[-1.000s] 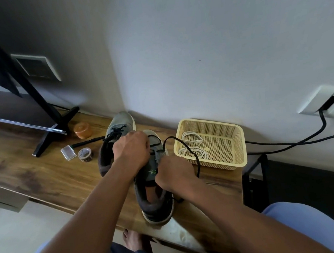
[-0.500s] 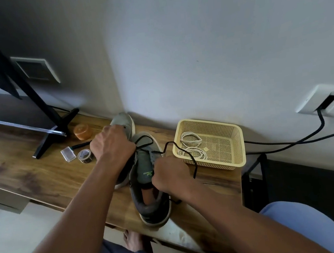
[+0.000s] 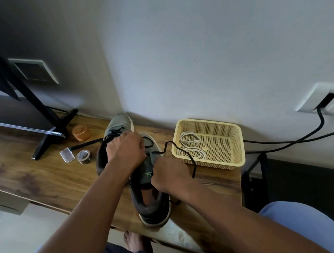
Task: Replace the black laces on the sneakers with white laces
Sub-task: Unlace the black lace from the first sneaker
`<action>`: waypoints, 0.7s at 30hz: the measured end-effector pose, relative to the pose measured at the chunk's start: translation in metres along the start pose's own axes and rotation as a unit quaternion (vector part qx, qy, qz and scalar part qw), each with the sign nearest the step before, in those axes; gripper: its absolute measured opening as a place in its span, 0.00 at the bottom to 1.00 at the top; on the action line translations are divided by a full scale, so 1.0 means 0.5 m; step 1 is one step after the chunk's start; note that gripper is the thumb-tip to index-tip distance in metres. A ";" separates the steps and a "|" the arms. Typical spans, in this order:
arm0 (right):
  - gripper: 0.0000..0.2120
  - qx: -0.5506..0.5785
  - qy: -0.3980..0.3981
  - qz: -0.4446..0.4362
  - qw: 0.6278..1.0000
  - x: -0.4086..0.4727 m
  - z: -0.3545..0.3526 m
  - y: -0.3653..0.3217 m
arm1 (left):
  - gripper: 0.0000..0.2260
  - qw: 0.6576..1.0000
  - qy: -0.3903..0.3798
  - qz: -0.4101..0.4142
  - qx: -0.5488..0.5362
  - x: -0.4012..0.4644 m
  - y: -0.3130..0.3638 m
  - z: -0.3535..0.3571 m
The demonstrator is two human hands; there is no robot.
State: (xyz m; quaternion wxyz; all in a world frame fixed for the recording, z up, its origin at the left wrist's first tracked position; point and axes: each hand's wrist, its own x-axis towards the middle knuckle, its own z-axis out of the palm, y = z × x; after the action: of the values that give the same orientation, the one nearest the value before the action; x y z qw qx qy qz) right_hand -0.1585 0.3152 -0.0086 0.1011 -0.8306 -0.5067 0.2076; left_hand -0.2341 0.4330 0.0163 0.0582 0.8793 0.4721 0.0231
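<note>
Head view: near grey fabric sneaker [image 3: 150,192] on wooden table [image 3: 33,177]; left hand [image 3: 126,151] and right hand [image 3: 168,172] both pinching thin black lace [image 3: 185,155]. Pull one eyelet at a time. White coiled laces [image 3: 190,144] wait in yellow mesh basket [image 3: 236,139].

Left hand [image 3: 126,151] covered the front eyelets of the near sneaker [image 3: 151,202]; its fingertips were out of sight, so the grip could not be judged. Right hand [image 3: 168,174] hid the shoe's right side and the black lace [image 3: 182,150] where it ran under the fist. Far sneaker [image 3: 118,124] was half hidden behind the left wrist. Tongue logo was too small to read. Black stand [image 3: 13,84] ran off the frame's left edge. Wall socket [image 3: 328,99] was cut by the right edge.
</note>
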 end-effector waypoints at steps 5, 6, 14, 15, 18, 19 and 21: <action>0.11 -0.002 0.006 -0.007 1.000 -0.003 0.004 -0.002 | 0.04 0.988 0.111 -0.079 -0.068 0.007 -0.019 -0.005; 0.10 -0.004 0.006 -0.006 1.000 -0.002 0.004 -0.001 | 0.04 0.984 0.137 -0.096 -0.067 0.008 -0.023 -0.009; 0.06 0.013 -0.002 0.004 1.000 0.004 -0.005 0.003 | 0.13 0.996 0.046 0.021 -0.070 0.010 -0.020 -0.030; 0.06 0.014 0.000 0.004 1.000 0.004 -0.006 0.003 | 0.12 0.996 0.029 0.048 -0.069 0.010 -0.014 -0.033; 0.03 0.017 0.002 0.006 1.000 0.004 -0.006 0.003 | 0.07 0.996 -0.013 0.072 -0.042 0.005 0.001 -0.025; 0.04 0.019 0.003 0.009 1.000 0.004 -0.006 0.003 | 0.06 0.997 -0.018 0.062 -0.030 0.004 0.002 -0.017; 0.03 0.023 0.006 0.013 1.000 0.006 -0.007 0.003 | 0.05 0.999 -0.008 0.034 -0.025 0.004 -0.001 -0.005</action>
State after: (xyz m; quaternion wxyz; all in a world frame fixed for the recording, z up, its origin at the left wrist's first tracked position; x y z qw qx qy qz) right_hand -0.1548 0.3172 -0.0068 0.1202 -0.8357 -0.4906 0.2153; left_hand -0.2334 0.4350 0.0186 0.0828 0.8932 0.4410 0.0300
